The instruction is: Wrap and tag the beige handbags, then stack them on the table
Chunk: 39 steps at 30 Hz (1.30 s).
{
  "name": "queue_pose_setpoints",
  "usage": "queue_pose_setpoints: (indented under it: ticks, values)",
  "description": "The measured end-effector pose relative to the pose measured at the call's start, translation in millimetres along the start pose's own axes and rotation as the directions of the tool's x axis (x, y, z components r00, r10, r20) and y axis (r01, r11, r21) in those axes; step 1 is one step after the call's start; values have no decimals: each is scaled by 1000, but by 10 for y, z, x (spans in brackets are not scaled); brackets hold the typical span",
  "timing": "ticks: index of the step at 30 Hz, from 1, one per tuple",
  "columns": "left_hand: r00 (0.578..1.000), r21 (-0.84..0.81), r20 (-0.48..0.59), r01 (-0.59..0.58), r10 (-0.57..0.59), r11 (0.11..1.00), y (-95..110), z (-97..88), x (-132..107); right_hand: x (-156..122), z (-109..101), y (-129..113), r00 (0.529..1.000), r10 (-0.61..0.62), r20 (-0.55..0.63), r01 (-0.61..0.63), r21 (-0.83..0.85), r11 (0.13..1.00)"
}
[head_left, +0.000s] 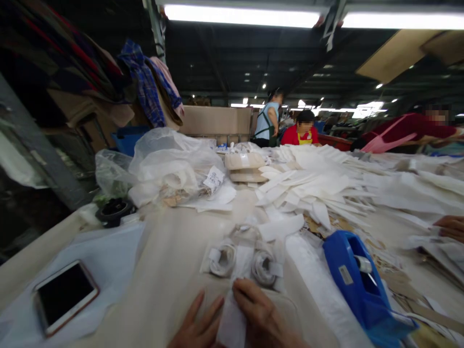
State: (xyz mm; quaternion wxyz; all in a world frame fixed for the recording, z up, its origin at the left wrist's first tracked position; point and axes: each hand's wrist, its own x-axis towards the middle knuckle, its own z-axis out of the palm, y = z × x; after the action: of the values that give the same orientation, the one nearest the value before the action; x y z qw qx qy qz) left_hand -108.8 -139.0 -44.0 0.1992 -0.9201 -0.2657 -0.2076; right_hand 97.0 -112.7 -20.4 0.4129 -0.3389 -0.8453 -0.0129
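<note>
Two lit tubes (246,15) run along the top edge, centre and right; small lamps (264,86) glow farther back. Ceiling (232,60) dark, structure only faintly legible. Tan sheets (393,55) overhead, upper right. Slanted metal post (39,137) at far left. Garments (143,79), one blue plaid, hang at upper left. Brown panel (215,121) stands beyond the pale surface (159,270), left of centre. Bright patch (368,110) at right, far back; source unclear.

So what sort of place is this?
Probably a factory or packing workshop. There's a big table heaped with thin white pieces, what looks like a blue tape dispenser, and long bright lights overhead.
</note>
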Motion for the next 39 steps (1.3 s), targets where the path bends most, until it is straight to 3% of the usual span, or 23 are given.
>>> queue_pose_setpoints:
  ticks: [2, 5, 7, 13, 16, 20, 27, 31, 34, 39]
  values:
    - [993, -72, 54, -105, 109, 992, -9, -57, 66, 57, -120, 51, 998, 2, 65, -6, 63, 998]
    - [977, -216, 211, 12, 35, 976, 3, -146, 233, 71, -194, 178, 991, -61, 122, 54, 63, 997]
    - [967, -242, 255, 92, -28, 966, 37, -164, 306, 23, -203, 234, 987, -106, 122, 103, 29, 994]
    - [981, -226, 3, 188, -193, 956, 124, -70, 259, -162, -234, 199, 969, -165, 184, 166, 8, 986]
    - [981, -204, 45, 194, -189, 960, 93, -107, 295, -180, -276, 185, 966, -185, 180, 173, 81, 982]
    - [983, -254, 153, 136, -99, 958, 10, -159, 402, -166, -297, 209, 963, -207, 175, 180, 156, 971]
    - [981, -303, 196, 51, 10, 951, -65, -103, 415, -143, -355, 112, 952, -177, 248, 137, 172, 976]
    - [978, -308, 209, 48, 18, 950, -81, -100, 406, -484, -618, -96, 953, -112, 281, 89, 92, 992]
    - [977, -310, 213, 54, 14, 949, -85, -95, 408, -841, -819, -271, 913, -127, 387, 135, 6, 991]
    - [978, -309, 211, 65, 1, 949, -73, -74, 420, -1110, -803, -472, 909, -94, 407, 138, -80, 987]
